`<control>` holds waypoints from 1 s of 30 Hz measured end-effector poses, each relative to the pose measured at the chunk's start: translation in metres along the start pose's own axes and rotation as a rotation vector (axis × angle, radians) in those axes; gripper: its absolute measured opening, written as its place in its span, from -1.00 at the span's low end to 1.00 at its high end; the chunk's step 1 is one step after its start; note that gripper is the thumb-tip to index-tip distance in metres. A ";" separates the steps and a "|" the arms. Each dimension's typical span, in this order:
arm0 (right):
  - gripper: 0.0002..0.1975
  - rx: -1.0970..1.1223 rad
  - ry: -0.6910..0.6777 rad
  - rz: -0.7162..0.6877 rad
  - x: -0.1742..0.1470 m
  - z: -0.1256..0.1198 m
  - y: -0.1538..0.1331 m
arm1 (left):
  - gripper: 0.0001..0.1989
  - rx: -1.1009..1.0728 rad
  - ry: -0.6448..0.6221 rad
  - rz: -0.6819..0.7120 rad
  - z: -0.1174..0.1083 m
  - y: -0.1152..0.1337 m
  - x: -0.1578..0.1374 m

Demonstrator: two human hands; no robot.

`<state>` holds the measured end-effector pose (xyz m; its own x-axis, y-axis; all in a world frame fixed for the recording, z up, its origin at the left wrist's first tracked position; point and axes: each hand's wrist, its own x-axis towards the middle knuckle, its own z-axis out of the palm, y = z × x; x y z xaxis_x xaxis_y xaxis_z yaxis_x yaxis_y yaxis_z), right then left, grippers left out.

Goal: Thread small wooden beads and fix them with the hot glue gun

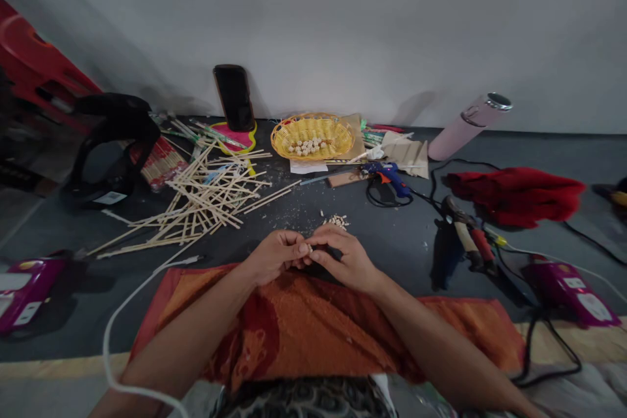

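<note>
My left hand [280,257] and my right hand [349,260] meet over the orange towel, both closed. Their fingertips pinch a small pale wooden piece [309,248] between them, mostly hidden by the fingers. Just beyond my right hand, a little heap of short cut stick bits [337,221] lies on the dark surface. Farther back stands a yellow woven basket [279,138] with several small pale lumps [307,145] in it. To the right of the basket, a blue glue gun [392,179] rests on its side.
Many loose wooden sticks [206,199] spread at the left, near a phone [234,98] leaning on the wall. At the right are a pink flask [467,125], a red cloth [519,196], pliers [470,235] and a purple box [571,290]. A white cable [108,339] loops by my left arm.
</note>
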<state>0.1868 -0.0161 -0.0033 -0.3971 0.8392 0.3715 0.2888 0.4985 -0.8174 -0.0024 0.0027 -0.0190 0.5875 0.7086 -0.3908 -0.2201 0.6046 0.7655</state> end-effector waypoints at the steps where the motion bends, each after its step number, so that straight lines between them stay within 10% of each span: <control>1: -0.82 -0.007 0.001 -0.003 0.000 0.000 0.000 | -0.76 0.006 0.000 0.003 0.000 0.000 0.000; 30: -0.72 -0.370 -0.070 -0.152 -0.004 0.006 0.021 | -0.77 0.221 0.145 -0.036 0.010 0.008 -0.002</control>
<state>0.1889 -0.0105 -0.0250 -0.5141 0.7393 0.4349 0.5111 0.6713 -0.5368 0.0024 0.0023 -0.0073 0.4704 0.7424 -0.4770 -0.0163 0.5477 0.8365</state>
